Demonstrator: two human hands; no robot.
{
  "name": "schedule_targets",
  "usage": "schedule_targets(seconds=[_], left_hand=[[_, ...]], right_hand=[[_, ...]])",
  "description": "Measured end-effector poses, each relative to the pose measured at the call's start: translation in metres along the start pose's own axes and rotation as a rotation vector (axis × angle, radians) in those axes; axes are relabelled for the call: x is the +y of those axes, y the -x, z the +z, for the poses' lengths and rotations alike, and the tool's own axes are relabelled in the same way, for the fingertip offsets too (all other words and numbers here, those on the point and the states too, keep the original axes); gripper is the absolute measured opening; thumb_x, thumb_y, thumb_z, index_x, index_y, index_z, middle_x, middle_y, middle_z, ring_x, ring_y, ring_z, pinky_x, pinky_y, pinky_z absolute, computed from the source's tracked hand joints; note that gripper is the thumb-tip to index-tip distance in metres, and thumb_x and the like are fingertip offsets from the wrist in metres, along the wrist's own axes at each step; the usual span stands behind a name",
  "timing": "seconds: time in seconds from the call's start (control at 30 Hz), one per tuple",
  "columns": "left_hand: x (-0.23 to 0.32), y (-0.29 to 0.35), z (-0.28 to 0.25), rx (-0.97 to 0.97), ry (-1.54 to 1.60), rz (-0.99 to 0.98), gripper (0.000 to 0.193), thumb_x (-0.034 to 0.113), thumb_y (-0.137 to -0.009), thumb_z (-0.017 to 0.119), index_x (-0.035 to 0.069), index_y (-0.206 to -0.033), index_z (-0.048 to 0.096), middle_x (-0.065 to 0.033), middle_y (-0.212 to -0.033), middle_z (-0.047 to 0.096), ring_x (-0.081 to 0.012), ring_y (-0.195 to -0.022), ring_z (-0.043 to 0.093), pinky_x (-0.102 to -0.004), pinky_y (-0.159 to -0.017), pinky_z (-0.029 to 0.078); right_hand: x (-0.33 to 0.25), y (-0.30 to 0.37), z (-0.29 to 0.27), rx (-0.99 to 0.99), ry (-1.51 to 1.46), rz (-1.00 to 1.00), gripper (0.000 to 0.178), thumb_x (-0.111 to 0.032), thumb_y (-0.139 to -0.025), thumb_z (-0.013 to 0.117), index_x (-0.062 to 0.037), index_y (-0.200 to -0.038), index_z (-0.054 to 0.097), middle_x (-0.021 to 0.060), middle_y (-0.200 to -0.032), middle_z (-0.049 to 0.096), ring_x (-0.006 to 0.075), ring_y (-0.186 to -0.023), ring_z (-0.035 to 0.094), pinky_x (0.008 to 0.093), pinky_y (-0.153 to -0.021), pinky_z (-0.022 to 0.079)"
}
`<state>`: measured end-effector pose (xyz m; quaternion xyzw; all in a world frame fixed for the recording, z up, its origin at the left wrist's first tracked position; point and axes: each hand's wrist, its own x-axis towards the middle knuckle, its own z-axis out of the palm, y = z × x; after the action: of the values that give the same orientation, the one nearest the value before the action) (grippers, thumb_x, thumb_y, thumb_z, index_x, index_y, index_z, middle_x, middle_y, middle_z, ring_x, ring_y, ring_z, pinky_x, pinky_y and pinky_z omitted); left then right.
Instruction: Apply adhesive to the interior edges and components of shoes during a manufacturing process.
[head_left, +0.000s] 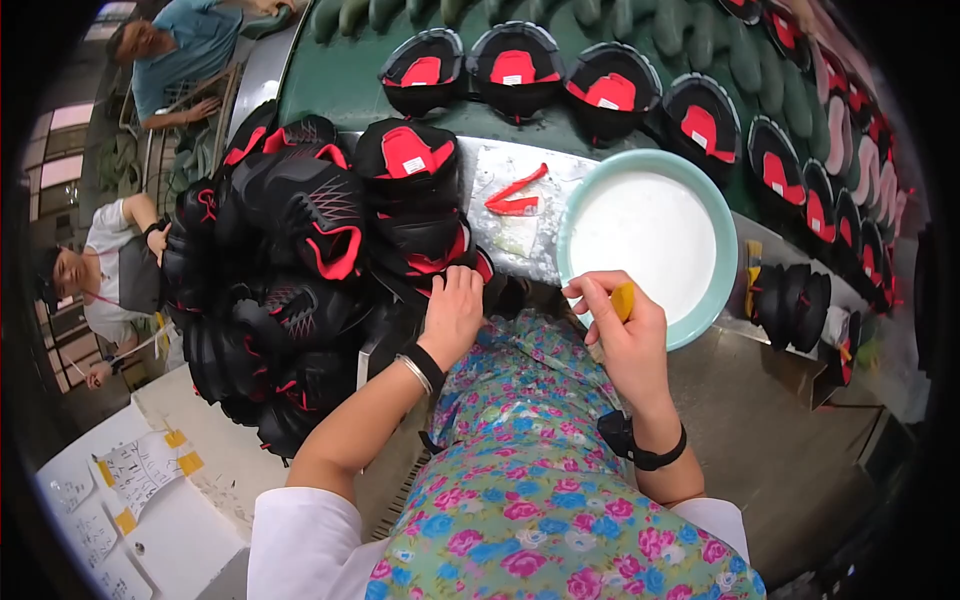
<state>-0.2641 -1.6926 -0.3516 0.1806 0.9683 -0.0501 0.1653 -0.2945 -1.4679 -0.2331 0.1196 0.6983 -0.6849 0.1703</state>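
Note:
My left hand (455, 312) has its fingers curled over the edge of a black and red shoe upper (478, 262), at the near end of a stack of similar uppers. In my right hand (630, 335), thumb and fingers close around a yellow-handled tool (623, 300) that looks like a brush; its working end is mostly hidden by the hand. Just beyond the right hand, a pale green basin (728, 250) holds a white liquid. Left of my left hand is a big heap of black shoe uppers (300, 215) with red linings.
Several shoe uppers (515, 75) stand in a row along a green conveyor (330, 75), curving off to the right. Red strips (520, 190) lie on a stained metal plate (490, 165). Two people (185, 60) are at the left. Taped papers (145, 475) cover a pale surface, lower left.

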Motion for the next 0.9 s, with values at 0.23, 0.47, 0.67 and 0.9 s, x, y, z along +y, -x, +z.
schedule_targets(seconds=[0.23,0.47,0.67,0.9], left_hand=[[-0.052,0.013,-0.009,-0.173,0.209,0.043,0.020,0.011,-0.073,0.069,0.005,-0.087,0.056,-0.0148,-0.079,0.064,-0.0324,-0.081,0.065,-0.0434,-0.068,0.052],[-0.133,0.008,-0.052,-0.329,0.258,-0.073,0.041,0.019,-0.074,0.074,0.004,-0.109,0.061,-0.0191,-0.092,0.064,-0.0383,-0.089,0.062,-0.0450,-0.077,0.049],[-0.180,0.022,-0.031,-0.475,0.286,-0.041,0.037,0.014,-0.075,0.074,0.003,-0.107,0.060,-0.0175,-0.094,0.063,-0.0377,-0.094,0.061,-0.0442,-0.079,0.049],[-0.217,0.029,-0.006,-0.326,0.303,0.183,0.030,0.010,-0.073,0.072,0.003,-0.100,0.058,-0.0111,-0.087,0.060,-0.0304,-0.094,0.057,-0.0413,-0.080,0.045]], right_hand=[[0.047,0.029,0.001,-0.063,-0.013,0.039,0.018,-0.017,-0.095,0.059,-0.0001,-0.098,0.064,0.0095,-0.084,0.066,0.0160,-0.072,0.062,0.0295,-0.062,0.047],[0.144,-0.008,0.057,-0.086,0.197,-0.029,0.021,-0.020,-0.090,0.061,0.0001,-0.097,0.062,0.0204,-0.088,0.064,0.0404,-0.083,0.061,0.0446,-0.069,0.048],[0.209,-0.063,0.131,-0.101,0.575,-0.131,0.015,-0.010,-0.083,0.061,-0.0023,-0.097,0.060,0.0170,-0.086,0.060,0.0383,-0.081,0.062,0.0454,-0.069,0.051],[0.224,-0.101,0.182,-0.112,1.047,-0.273,0.025,-0.010,-0.080,0.059,-0.0061,-0.105,0.060,0.0132,-0.089,0.057,0.0302,-0.079,0.064,0.0399,-0.064,0.054]])
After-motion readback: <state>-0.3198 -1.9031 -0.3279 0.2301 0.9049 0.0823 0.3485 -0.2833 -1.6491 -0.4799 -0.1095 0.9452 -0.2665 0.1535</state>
